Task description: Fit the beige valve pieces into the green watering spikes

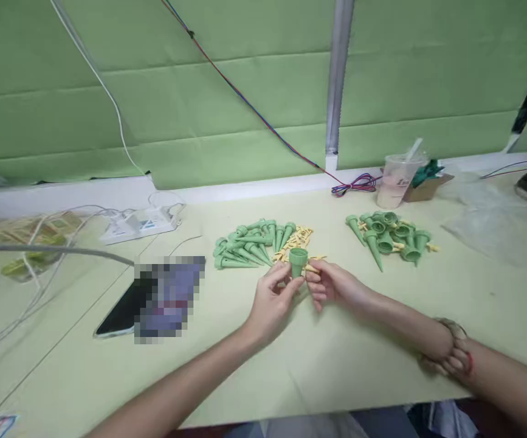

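Note:
My left hand (273, 299) pinches a green plastic cone (298, 260) with its wide mouth up, above the pale green table (318, 359). My right hand (331, 285) meets it from the right, fingers curled, gripping a small yellow piece (311, 268) against the cone. Just behind the hands lie a pile of green cones (247, 245) and a scatter of small yellow pieces (296, 238). A second heap of green cones with yellow pieces (388, 236) sits to the right.
A dark phone (124, 310) lies at the left with a blurred patch over part of it. A white power strip (138, 225) and cables run at the back left. A plastic cup with a straw (395, 176), a small cardboard box (427, 185) and clear plastic bags (482, 213) stand at the back right.

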The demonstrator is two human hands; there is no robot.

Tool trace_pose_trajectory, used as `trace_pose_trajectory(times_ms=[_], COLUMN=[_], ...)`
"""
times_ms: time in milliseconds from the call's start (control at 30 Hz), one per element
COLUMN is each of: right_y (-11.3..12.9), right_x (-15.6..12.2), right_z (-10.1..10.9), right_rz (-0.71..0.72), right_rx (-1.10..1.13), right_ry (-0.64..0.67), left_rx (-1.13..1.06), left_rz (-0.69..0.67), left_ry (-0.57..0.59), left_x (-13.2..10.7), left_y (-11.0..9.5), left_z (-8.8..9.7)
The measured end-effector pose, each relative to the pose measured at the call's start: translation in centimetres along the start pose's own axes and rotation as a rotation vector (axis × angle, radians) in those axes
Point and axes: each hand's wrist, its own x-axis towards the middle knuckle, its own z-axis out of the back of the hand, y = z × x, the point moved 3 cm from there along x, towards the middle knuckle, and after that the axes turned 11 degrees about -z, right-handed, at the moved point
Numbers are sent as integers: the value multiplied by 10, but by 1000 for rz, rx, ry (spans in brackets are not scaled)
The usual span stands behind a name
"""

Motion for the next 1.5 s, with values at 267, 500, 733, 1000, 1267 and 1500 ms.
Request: trace_pose_trajectory(times_ms=[267, 500, 733, 1000, 1267, 1500], right_y=[10, 8, 7, 7, -8, 2], right_x=[-15, -11, -9, -13, 2, -10], right_z=[29, 32, 39, 26, 21, 25], right_rz=[452, 607, 639, 527, 193, 310], right_rx=[-725, -965, -976, -684, 16, -401], right_ry=[-486, -418, -373, -420, -254, -422], left_rx=[-168, -247, -385, -162, 172, 12], left_rz=[197, 246, 291, 208, -22, 114], left_ry=[1, 80, 310, 243, 216, 188], left_x=[-1, -1, -2, -6, 5, 8], left_y=[-5, 1, 4, 5, -3, 0], left_z=[-5, -4, -8, -8, 4, 4])
